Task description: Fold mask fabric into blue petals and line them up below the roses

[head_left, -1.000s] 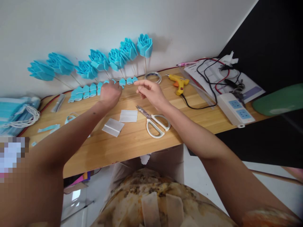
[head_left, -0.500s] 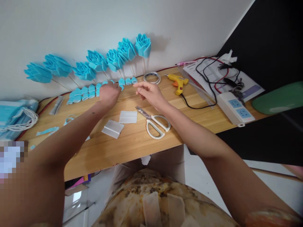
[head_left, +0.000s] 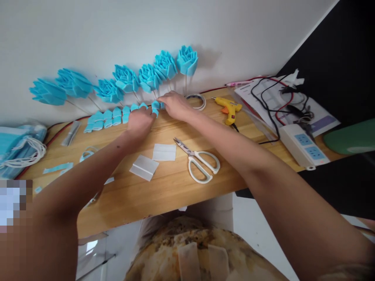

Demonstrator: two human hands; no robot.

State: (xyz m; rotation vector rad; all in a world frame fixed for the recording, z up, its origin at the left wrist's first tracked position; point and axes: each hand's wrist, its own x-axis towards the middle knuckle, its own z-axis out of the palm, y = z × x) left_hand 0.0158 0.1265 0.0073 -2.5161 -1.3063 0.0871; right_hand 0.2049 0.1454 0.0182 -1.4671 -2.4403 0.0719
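A row of folded blue fabric petals (head_left: 108,118) lies along the back of the wooden table. My left hand (head_left: 140,123) is closed at the right part of this row, its fingertips against a folded petal (head_left: 155,105). From the right, my right hand (head_left: 175,106) reaches in with its fingers pinched at the top of the same petal. It partly hides the petals at the row's end. Blue fabric flowers (head_left: 149,78) on thin sticks lean against the wall behind. Nearer to me lie two pale folded rectangles (head_left: 164,152) and white-handled scissors (head_left: 202,160).
A roll of tape (head_left: 199,102) and a yellow glue gun (head_left: 228,109) lie right of my hands. Cables cross papers beside a power strip (head_left: 304,146). Stacked blue masks (head_left: 14,146) sit at the left, near blue scraps (head_left: 60,168). A green object (head_left: 351,136) stands far right.
My right hand has moved left and its extended fingers have closed at the petal beside my left hand. The view has shifted slightly, so the table's things appear lower and farther right.
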